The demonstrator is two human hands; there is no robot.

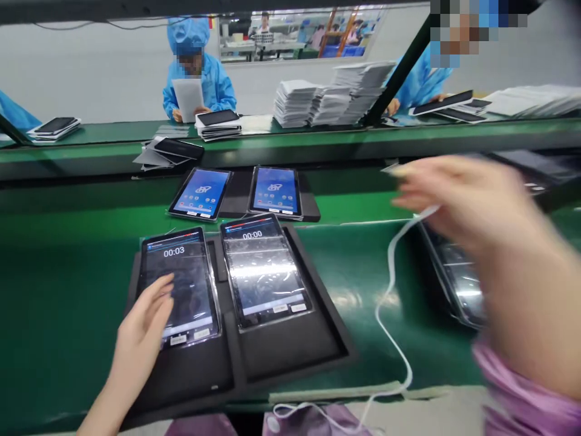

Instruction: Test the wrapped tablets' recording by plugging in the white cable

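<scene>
My left hand (145,327) lies over the lower left of a tablet (193,284) showing 00:03, its fingers stretched out with nothing in them. Beside it a second tablet (265,242) reads 00:00 and reflects a bright glare. Both rest in a black two-bay foam tray (290,348). Raised at the right, my right hand (463,194) is blurred and closed on a white cable (389,284). A small pale tip pokes out at the fingertips, too smeared to make out. The cable hangs down past the table's front edge to my lap.
Two lit tablets with blue home screens (202,192) (275,191) lie behind the tray. More dark tablets (458,272) sit under my right forearm. Across a green ledge (254,142), co-workers in blue handle tablets near stacks of white sheets (295,104). A slanted dark post (402,69) stands at the right.
</scene>
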